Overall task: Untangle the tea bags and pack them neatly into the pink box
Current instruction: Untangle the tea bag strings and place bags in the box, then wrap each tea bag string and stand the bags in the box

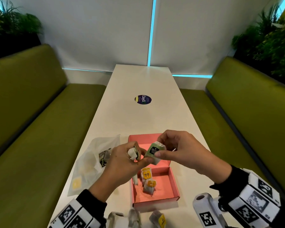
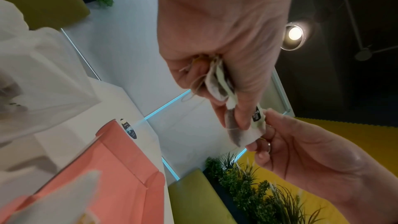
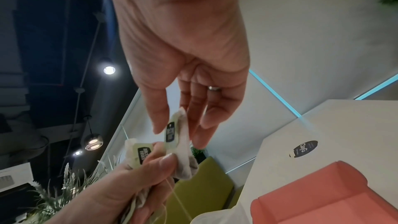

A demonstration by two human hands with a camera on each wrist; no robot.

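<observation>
Both hands are raised above the open pink box (image 1: 173, 185). My right hand (image 1: 160, 148) pinches a tea bag with a green tag (image 1: 155, 151) between thumb and fingers. My left hand (image 1: 138, 159) grips a clump of tea bags (image 1: 132, 153) and their strings, and its thumb also touches the green-tagged bag. The right wrist view shows the pinched bag (image 3: 180, 144), a second green-tagged bag (image 3: 140, 152) in the left hand (image 3: 155, 161), and loose strings (image 3: 178, 198) hanging below. Inside the box lie yellow-tagged tea bags (image 1: 146, 175).
A clear plastic bag (image 1: 92, 160) with more tangled tea bags lies left of the box. Loose tea bags (image 1: 158, 218) rest on the white table (image 1: 138, 119) near its front edge. Green benches (image 1: 39, 120) run along both sides.
</observation>
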